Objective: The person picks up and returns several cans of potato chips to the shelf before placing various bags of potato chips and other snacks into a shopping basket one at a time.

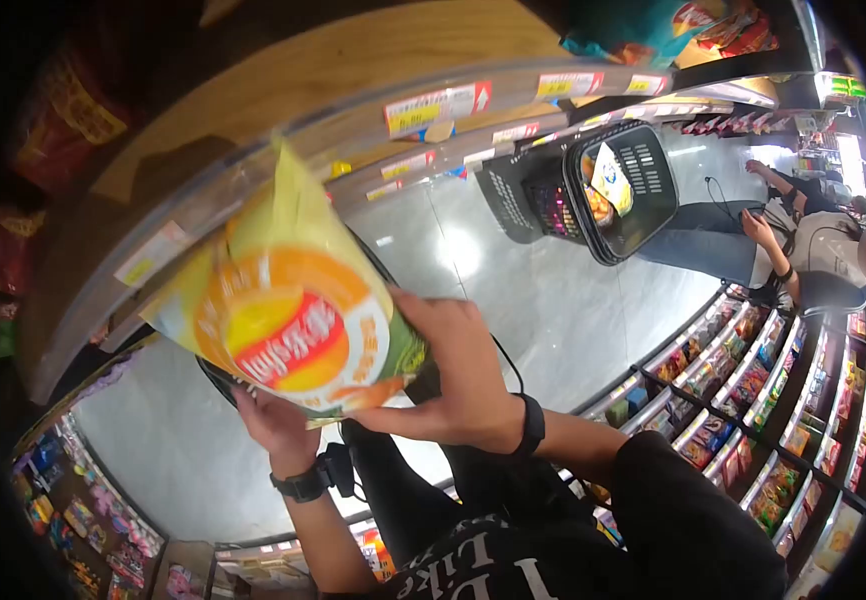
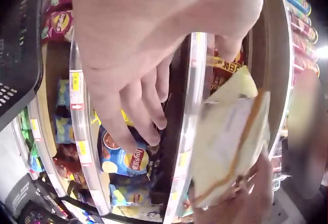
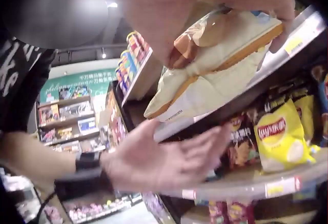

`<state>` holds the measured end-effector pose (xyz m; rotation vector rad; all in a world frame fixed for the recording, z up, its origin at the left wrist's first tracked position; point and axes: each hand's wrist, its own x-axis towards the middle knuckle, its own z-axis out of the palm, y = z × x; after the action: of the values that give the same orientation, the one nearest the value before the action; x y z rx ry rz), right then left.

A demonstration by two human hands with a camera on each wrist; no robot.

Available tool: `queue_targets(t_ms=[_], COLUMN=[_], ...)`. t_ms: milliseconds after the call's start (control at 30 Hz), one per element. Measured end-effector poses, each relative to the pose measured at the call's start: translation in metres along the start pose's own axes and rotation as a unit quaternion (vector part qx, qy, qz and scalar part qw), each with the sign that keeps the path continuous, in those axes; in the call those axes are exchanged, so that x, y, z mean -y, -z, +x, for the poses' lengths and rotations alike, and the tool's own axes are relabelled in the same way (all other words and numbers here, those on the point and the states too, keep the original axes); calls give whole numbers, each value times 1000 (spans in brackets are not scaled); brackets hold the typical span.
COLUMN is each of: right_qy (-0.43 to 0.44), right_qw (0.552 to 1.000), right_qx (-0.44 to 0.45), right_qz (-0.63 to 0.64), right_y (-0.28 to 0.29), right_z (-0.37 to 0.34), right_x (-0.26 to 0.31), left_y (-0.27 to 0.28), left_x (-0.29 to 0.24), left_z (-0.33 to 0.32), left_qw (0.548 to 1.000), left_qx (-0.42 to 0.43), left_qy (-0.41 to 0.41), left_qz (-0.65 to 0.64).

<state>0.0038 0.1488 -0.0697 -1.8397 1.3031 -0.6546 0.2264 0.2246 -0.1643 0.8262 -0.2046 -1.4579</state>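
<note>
Chip bag [image 1: 303, 325] up in front of the store shelf [image 1: 293, 70], gripped in the right hand [image 1: 458, 380], thumb and fingers clamped round one side. Left hand [image 3: 161, 157] close under it, fingers loosely stretched out; touching or not, can't tell. Bright yellow bag [image 3: 279, 137] on display nearby, black basket [image 1: 648, 160] off in the aisle.

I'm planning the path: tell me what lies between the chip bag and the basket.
Mostly shiny floor, with a bright glare, shows between the chip bag and the basket in the head view; a dark edge borders the bag.
</note>
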Motion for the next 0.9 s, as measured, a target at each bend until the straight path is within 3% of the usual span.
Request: queue_targets(t_ms=[67, 100, 167, 300, 333, 433, 467, 600, 833, 900], right_qy=[43, 52, 64, -57, -138, -260, -294, -277, -474, -476], right_qw=[995, 995, 997, 977, 951, 880, 829, 842, 699, 682], right_qx=[-4, 3, 21, 139, 195, 152, 193, 220, 217, 224], right_qz=[-95, -80, -46, 153, 195, 366, 435, 407, 490, 509], right_y=[-13, -17, -27, -40, -45, -85, -94, -158, -212, -228], right_z=[-23, -28, -41, -48, -47, -52, -47, -67, -65, -63], right_x=[-7, -9, -8, -9, -12, -17, -15, -31, 1, 7], left_y=[15, 21, -3, 37, 45, 54, 59, 89, 157, 168], left_x=[-6, -9, -7, 6, 4, -1, -1, -10, -30, -36], left_z=[-20, -30, -53, -87, -93, -100, -102, -102, -113, -117], left_qw=[986, 969, 950, 956, 960, 943, 942, 923, 930, 934], left_qx=[-53, -76, 33, -69, -82, -97, -88, -135, -137, -151], left_qy=[115, 172, 38, 146, 164, 183, 179, 262, 286, 271], left_qz=[109, 161, 308, 244, 212, 259, 269, 248, 184, 180])
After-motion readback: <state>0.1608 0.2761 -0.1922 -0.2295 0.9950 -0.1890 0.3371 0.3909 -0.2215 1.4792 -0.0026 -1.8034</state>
